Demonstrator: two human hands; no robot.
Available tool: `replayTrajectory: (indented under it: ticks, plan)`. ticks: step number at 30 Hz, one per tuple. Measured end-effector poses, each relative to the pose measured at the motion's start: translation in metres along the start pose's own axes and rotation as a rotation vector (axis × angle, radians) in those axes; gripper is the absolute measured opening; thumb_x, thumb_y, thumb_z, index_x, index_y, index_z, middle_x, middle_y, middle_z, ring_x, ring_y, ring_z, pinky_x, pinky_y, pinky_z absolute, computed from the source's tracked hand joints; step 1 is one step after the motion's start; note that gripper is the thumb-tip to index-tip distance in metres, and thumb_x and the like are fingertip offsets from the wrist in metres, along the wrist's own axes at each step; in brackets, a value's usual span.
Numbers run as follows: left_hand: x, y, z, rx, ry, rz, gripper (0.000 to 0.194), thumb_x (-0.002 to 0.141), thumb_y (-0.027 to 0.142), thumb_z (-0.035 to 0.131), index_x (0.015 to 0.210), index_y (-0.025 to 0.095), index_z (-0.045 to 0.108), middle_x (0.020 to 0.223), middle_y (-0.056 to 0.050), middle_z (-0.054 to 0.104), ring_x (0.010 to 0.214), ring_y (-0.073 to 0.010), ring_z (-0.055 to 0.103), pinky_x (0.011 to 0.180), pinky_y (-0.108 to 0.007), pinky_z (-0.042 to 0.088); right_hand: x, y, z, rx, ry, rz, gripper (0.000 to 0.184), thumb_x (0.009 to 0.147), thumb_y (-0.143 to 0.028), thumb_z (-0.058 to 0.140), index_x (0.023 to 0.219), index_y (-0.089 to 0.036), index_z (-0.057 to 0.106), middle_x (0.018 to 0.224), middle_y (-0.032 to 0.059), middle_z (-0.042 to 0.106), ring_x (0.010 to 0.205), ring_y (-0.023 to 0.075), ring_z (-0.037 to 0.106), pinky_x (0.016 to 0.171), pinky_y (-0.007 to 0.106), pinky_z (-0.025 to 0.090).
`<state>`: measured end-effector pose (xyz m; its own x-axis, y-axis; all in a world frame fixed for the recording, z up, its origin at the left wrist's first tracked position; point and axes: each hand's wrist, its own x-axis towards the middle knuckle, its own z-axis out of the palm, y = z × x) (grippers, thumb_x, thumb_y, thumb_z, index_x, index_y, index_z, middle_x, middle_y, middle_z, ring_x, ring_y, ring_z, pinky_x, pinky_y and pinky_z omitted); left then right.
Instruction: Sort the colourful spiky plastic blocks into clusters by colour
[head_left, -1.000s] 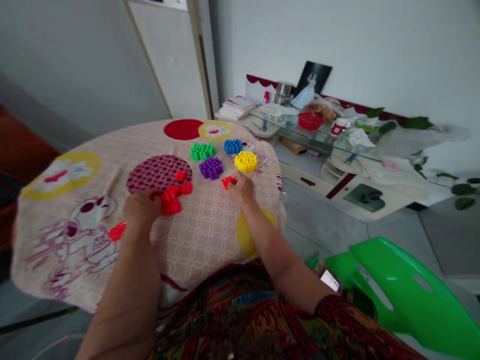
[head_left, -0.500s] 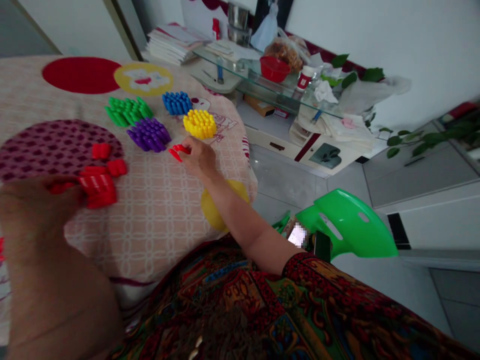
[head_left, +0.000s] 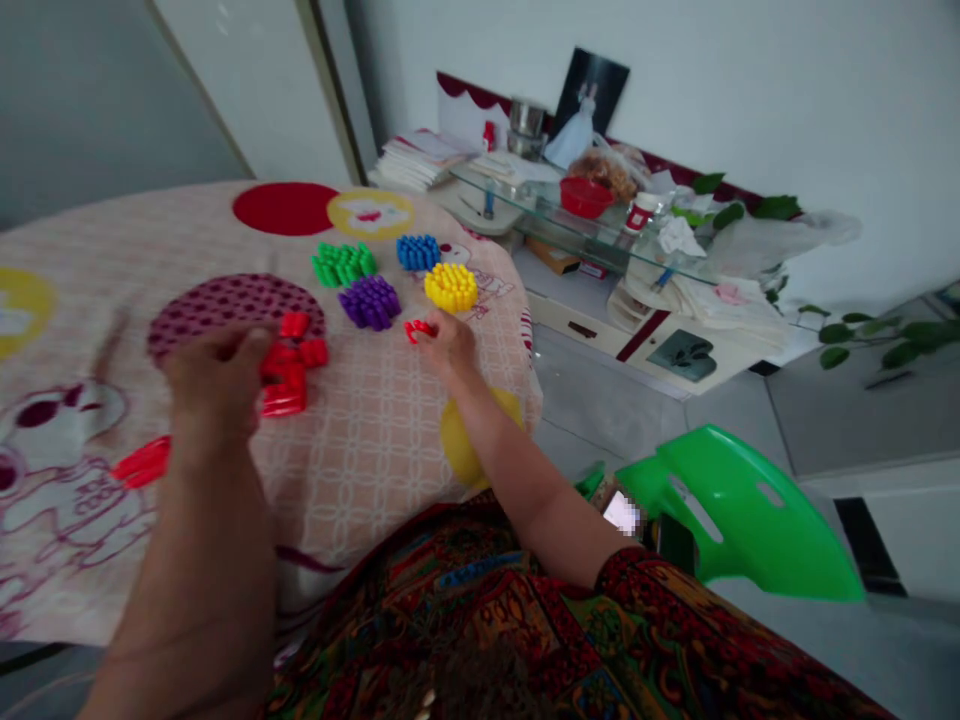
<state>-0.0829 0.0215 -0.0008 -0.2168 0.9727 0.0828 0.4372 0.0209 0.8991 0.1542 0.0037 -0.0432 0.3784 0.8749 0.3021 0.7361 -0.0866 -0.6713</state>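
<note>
Patterned tablecloth [head_left: 390,420], largest item: pale lattice print with coloured discs, matte fabric, left edge cut off by the frame. Glossy green plastic form [head_left: 757,510] at lower right, curved and slotted; lower part hard to make out. Left hand [head_left: 214,375], left of centre, slightly blurred: thumb and forefinger near one another beside a heap of red pieces [head_left: 285,398]; cannot tell whether they pinch anything, inner fingers hidden. Heap pieces smooth, shiny, blocky, partly covered by that hand. Right hand [head_left: 451,348], mid-frame: fingertips curled against a small red group [head_left: 412,330]; pinching or merely touching, cannot tell. Upper centre, knobbly clusters of upright plastic pegs: green cluster [head_left: 343,264], purple cluster [head_left: 370,302], yellow cluster [head_left: 451,287], blue cluster [head_left: 418,252]. Elongated red pieces [head_left: 141,462] at left, partly behind the left wrist; count unclear.
</note>
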Motion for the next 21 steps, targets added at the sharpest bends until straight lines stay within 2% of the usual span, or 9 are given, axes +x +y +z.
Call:
replayTrajectory:
  ticks: [2,5,7,9,13,16,19,21]
  plan:
    - [-0.008,0.014,0.013,-0.216,-0.275,-0.061,0.042,0.078,0.033,0.058,0.115,0.016,0.068,0.076,0.003,0.066,0.061,-0.0063,0.056,0.056,-0.019,0.05,-0.002,0.003,-0.001,0.123,0.006,0.011,0.015,0.085,-0.033,0.065,0.083,-0.018,0.068,0.081,-0.0008,0.07,0.075,0.0132,0.06,0.074,0.023,0.045]
    - [-0.016,0.025,0.035,-0.369,-0.511,0.027,0.048,0.063,0.021,0.072,0.11,0.013,0.069,0.095,-0.003,0.07,0.082,-0.0135,0.064,0.072,-0.026,0.056,-0.002,0.007,-0.001,0.287,0.05,-0.023,0.015,0.082,-0.032,0.064,0.077,-0.019,0.069,0.077,0.0017,0.072,0.071,0.0162,0.062,0.071,0.026,0.047]
    - [-0.016,0.025,0.049,-0.375,-0.573,0.053,0.053,0.058,0.013,0.072,0.111,0.014,0.068,0.097,-0.004,0.071,0.089,-0.0167,0.065,0.078,-0.028,0.056,-0.001,0.01,0.0,0.347,0.065,-0.045,0.016,0.078,-0.034,0.064,0.072,-0.02,0.07,0.073,0.0025,0.072,0.069,0.0181,0.063,0.069,0.027,0.048]
    - [-0.014,0.021,0.063,-0.374,-0.619,0.048,0.053,0.061,0.01,0.07,0.113,0.014,0.066,0.097,-0.005,0.072,0.089,-0.0176,0.067,0.079,-0.03,0.056,0.001,0.012,0.001,0.362,0.109,-0.041,0.018,0.075,-0.036,0.064,0.069,-0.021,0.07,0.071,0.0042,0.072,0.069,0.0199,0.064,0.069,0.029,0.049]
    - [-0.009,0.013,0.087,-0.307,-0.588,0.103,0.048,0.066,0.013,0.07,0.113,0.014,0.064,0.093,-0.006,0.073,0.077,-0.0163,0.067,0.071,-0.03,0.056,0.003,0.014,0.003,0.372,0.183,-0.043,0.023,0.073,-0.04,0.063,0.071,-0.02,0.073,0.074,0.0075,0.074,0.068,0.0213,0.064,0.069,0.032,0.05]
    - [-0.009,0.008,0.099,-0.194,-0.496,0.18,0.04,0.066,0.017,0.074,0.106,0.013,0.068,0.093,-0.007,0.073,0.078,-0.0166,0.067,0.07,-0.028,0.055,0.004,0.016,0.005,0.386,0.18,-0.061,0.026,0.072,-0.043,0.062,0.073,-0.02,0.073,0.073,0.0074,0.074,0.068,0.0217,0.065,0.068,0.032,0.051]
    - [-0.013,0.003,0.103,-0.091,-0.403,0.215,0.036,0.069,0.023,0.073,0.103,0.011,0.072,0.089,-0.007,0.074,0.076,-0.0171,0.066,0.07,-0.028,0.054,0.006,0.018,0.006,0.385,0.183,-0.066,0.027,0.071,-0.044,0.06,0.071,-0.021,0.073,0.071,0.0068,0.074,0.067,0.0222,0.065,0.068,0.033,0.051]
    - [-0.016,0.001,0.102,-0.049,-0.409,0.252,0.033,0.074,0.026,0.069,0.104,0.012,0.074,0.087,-0.006,0.074,0.075,-0.0171,0.066,0.072,-0.028,0.053,0.006,0.018,0.005,0.383,0.182,-0.065,0.026,0.07,-0.044,0.06,0.069,-0.021,0.072,0.071,0.0067,0.074,0.068,0.0226,0.065,0.069,0.033,0.052]
